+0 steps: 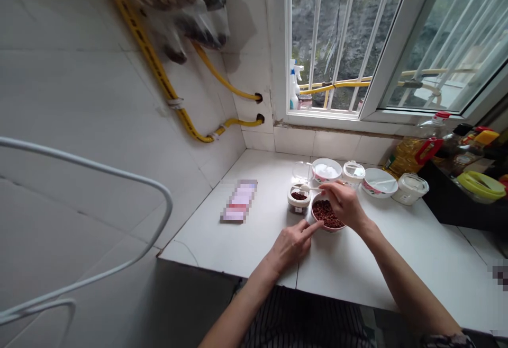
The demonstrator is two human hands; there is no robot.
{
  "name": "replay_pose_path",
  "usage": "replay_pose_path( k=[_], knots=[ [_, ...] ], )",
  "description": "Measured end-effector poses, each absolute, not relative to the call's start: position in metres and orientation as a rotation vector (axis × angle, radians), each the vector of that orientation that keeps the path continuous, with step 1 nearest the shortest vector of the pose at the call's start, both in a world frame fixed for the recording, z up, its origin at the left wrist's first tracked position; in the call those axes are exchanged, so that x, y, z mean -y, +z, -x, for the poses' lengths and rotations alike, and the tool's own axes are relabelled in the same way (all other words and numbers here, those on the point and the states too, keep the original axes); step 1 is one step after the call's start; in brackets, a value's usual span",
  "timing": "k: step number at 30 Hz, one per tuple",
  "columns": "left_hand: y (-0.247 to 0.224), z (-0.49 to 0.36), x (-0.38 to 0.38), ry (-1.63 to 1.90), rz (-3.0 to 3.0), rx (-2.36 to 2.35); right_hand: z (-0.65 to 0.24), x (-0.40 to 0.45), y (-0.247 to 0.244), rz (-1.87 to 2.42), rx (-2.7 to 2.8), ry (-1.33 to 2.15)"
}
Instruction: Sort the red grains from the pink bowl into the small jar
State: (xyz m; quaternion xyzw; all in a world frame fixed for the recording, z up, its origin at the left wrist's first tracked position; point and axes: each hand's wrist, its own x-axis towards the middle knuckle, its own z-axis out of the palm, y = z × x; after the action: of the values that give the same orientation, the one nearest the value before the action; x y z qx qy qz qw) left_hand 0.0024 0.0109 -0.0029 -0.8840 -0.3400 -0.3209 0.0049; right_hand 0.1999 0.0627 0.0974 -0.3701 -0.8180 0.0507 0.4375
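My right hand (pixel 342 202) is closed on a small white spoon (pixel 309 188), whose bowl end is over the mouth of a small clear jar (pixel 298 203) with a white rim. Dark reddish-brown bits lie inside that jar. Under my right hand stands a bowl (pixel 328 228) holding many reddish-brown dried pieces (pixel 326 214). My left hand (pixel 294 243) rests on the counter in front of the jar, its index finger stretched out to the bowl's near rim; its other fingers are partly hidden.
Behind stand a bowl of white stuff (pixel 326 170), a clear lid (pixel 303 171), a lidded white jar (pixel 353 172), another bowl (pixel 380 184) and a second jar (pixel 410 189). A blurred pinkish packet (pixel 239 202) lies left. An oil bottle (pixel 413 149) stands right.
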Motion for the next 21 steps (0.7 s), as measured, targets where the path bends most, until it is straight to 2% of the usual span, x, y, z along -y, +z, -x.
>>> replay_pose_path(
  k=[4,8,10,16,21],
  knots=[
    [0.002,-0.002,-0.007,-1.101,2.736,1.016,-0.227,-0.058,0.103,1.082,1.732,0.495],
    [0.006,-0.002,-0.005,-1.188,2.689,0.979,-0.246,-0.056,0.096,1.15,1.75,0.711],
    [0.006,-0.002,-0.004,-1.215,2.674,0.963,-0.247,-0.055,0.091,1.165,1.802,0.711],
    [0.007,-0.001,-0.002,-1.23,2.677,0.935,-0.228,-0.05,0.074,1.188,2.016,0.43],
    [0.007,-0.001,-0.001,-1.216,2.682,0.936,-0.226,-0.05,0.073,1.23,1.945,0.498]
  ],
)
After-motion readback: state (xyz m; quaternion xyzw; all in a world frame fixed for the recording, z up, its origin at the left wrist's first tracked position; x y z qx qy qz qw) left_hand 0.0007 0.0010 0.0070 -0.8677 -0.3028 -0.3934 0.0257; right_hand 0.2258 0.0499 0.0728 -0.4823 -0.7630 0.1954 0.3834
